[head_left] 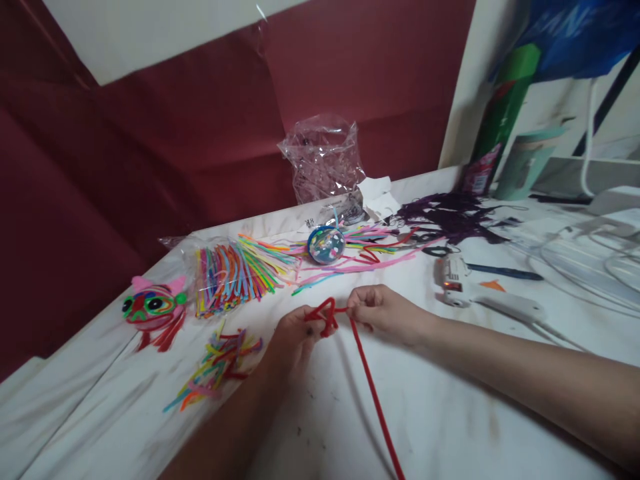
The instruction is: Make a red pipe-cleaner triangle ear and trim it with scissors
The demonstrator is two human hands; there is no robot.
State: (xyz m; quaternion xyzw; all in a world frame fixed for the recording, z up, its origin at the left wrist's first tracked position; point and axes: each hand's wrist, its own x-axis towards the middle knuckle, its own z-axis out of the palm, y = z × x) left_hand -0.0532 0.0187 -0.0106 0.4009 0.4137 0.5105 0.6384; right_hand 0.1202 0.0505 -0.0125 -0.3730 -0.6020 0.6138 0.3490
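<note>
My left hand (299, 331) is closed on a red pipe cleaner bent into a small star-like shape (325, 316), just above the white table. Close by on the right, my right hand (369, 308) pinches the same red pipe cleaner beside the bent part. From my right fingers its long straight length (374, 393) runs down past the bottom edge of the view. Short coloured pipe cleaner pieces (220, 363) lie left of my left hand.
A decorated face ornament (153, 305) and a bag of pipe cleaners (217, 280) lie left. Behind my hands is a clear ball (326, 245). On the right are a glue gun (510, 305), a pen (505, 271), cables and a green cup (530, 163).
</note>
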